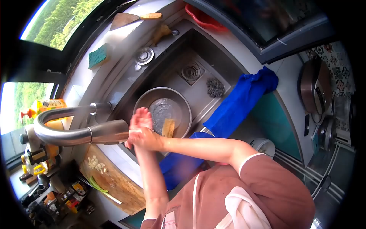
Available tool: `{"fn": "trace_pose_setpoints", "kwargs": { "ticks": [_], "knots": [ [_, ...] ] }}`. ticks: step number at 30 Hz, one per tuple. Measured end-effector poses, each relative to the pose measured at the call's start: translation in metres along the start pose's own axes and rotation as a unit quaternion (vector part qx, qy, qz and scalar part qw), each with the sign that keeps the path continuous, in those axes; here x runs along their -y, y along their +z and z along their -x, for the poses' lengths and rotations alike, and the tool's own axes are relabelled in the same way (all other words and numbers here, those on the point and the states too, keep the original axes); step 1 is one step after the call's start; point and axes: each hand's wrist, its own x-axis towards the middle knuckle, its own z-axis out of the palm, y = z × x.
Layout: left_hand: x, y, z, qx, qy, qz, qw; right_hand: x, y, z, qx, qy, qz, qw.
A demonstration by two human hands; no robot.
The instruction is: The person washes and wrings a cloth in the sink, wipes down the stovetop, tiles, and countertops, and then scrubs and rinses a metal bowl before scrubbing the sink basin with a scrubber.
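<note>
My left hand point(142, 117) is raised beside the faucet's spray head point(114, 131), palm showing and fingers stretched out. Wrapped round its wrist is my right hand point(148, 139), reaching across from the right. Both are over the near left side of the sink, at the rim of a round steel basin point(186, 105). Inside the basin is shiny, clear water with a yellowish sponge-like piece point(168, 127). I cannot make out a water stream from the faucet.
The steel sink point(202, 51) holds a scouring pad point(215, 87) near its drain point(190, 72). Blue cloth point(240, 101) hangs over its front edge. A green sponge point(97, 56) and scraper point(124, 20) lie on the ledge. A cutting board point(126, 191) bears garlic and scallion.
</note>
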Motion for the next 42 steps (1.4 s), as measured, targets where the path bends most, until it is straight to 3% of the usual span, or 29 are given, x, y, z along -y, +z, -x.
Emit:
{"fn": "trace_pose_setpoints", "kwargs": {
  "ticks": [1, 2, 3, 4, 6, 7, 8, 9, 11, 12, 13, 17, 18, 19, 21, 23, 24, 26, 27, 28, 29, 31, 36, 37, 40, 41, 42],
  "knots": [
    [0.016, -0.039, -0.019, -0.047, -0.18, 0.27, 0.945, 0.004, -0.006, 0.007, -0.006, -0.15, 0.249, 0.957],
    [0.031, -0.009, -0.017, -0.203, -0.128, 0.359, 0.902, 0.017, -0.02, 0.01, 0.023, -0.18, 0.319, 0.93],
    [0.039, 0.019, -0.015, -0.142, -0.123, 0.32, 0.929, 0.031, -0.034, 0.013, 0.049, -0.214, 0.386, 0.896],
    [0.048, 0.029, -0.013, -0.1, -0.087, 0.104, 0.986, 0.044, -0.048, 0.016, 0.07, -0.25, 0.445, 0.857],
    [0.064, 0.059, -0.01, -0.022, -0.095, -0.119, 0.988, 0.045, -0.084, 0.009, 0.112, -0.228, 0.478, 0.841],
    [0.068, 0.076, -0.012, 0.013, -0.144, -0.121, 0.982, 0.042, -0.105, 0.008, 0.109, -0.199, 0.512, 0.828],
    [0.066, 0.078, -0.016, 0.089, -0.053, -0.407, 0.907, 0.041, -0.122, 0.008, 0.083, -0.131, 0.494, 0.855],
    [0.063, 0.08, -0.018, 0.146, 0.039, -0.657, 0.739, 0.044, -0.14, 0.008, 0.06, -0.063, 0.475, 0.876],
    [0.052, 0.121, -0.011, 0.239, 0.136, -0.81, 0.519, 0.06, -0.191, 0.002, 0.12, -0.044, 0.53, 0.838],
    [0.045, 0.142, -0.008, 0.257, 0.213, -0.844, 0.419, 0.081, -0.206, -0.001, 0.098, -0.022, 0.514, 0.852],
    [0.035, 0.157, -0.008, 0.264, 0.231, -0.85, 0.394, 0.113, -0.215, -0.005, 0.073, 0.003, 0.499, 0.863],
    [0.013, 0.158, -0.006, 0.142, 0.15, -0.81, 0.549, 0.204, -0.233, 0.006, -0.015, 0.141, 0.343, 0.929],
    [0.018, 0.142, -0.009, 0.11, 0.133, -0.784, 0.597, 0.2, -0.246, 0.012, -0.022, 0.146, 0.213, 0.966],
    [0.025, 0.12, -0.012, 0.07, 0.069, -0.744, 0.661, 0.172, -0.268, 0.025, -0.053, 0.165, 0.351, 0.92],
    [0.036, 0.08, 0.0, 0.093, 0.033, -0.898, 0.428, 0.085, -0.325, 0.061, -0.103, 0.191, 0.6, 0.77],
    [0.041, 0.071, 0.016, 0.181, 0.135, -0.903, 0.365, 0.044, -0.358, 0.09, -0.161, 0.132, 0.613, 0.762],
    [0.052, 0.067, 0.024, 0.13, 0.113, -0.872, 0.459, 0.026, -0.374, 0.095, -0.193, 0.184, 0.569, 0.778],
    [0.065, 0.058, 0.048, 0.094, 0.05, -0.852, 0.513, -0.012, -0.399, 0.108, -0.269, 0.293, 0.464, 0.792],
    [0.067, 0.054, 0.049, 0.074, 0.031, -0.841, 0.535, -0.038, -0.416, 0.109, -0.264, 0.342, 0.481, 0.763],
    [0.068, 0.055, 0.055, 0.092, 0.016, -0.867, 0.489, -0.045, -0.417, 0.099, -0.245, 0.35, 0.539, 0.726],
    [0.069, 0.054, 0.063, 0.089, -0.01, -0.867, 0.491, -0.054, -0.416, 0.094, -0.224, 0.36, 0.594, 0.684],
    [0.072, 0.053, 0.071, 0.086, -0.061, -0.863, 0.495, -0.078, -0.429, 0.084, -0.28, 0.337, 0.582, 0.685],
    [0.077, 0.061, 0.08, 0.044, -0.085, -0.874, 0.476, -0.155, -0.427, 0.058, -0.404, 0.283, 0.567, 0.66],
    [0.079, 0.061, 0.08, 0.031, -0.091, -0.872, 0.48, -0.162, -0.419, 0.055, -0.385, 0.274, 0.529, 0.705],
    [0.084, 0.062, 0.078, 0.02, -0.086, -0.873, 0.48, -0.155, -0.403, 0.042, -0.119, 0.195, 0.574, 0.787],
    [0.086, 0.064, 0.077, 0.018, -0.083, -0.871, 0.483, -0.14, -0.393, 0.039, -0.026, 0.16, 0.578, 0.8],
    [0.087, 0.066, 0.075, 0.011, -0.081, -0.867, 0.491, -0.127, -0.387, 0.041, -0.034, 0.194, 0.614, 0.765]
  ]
}}
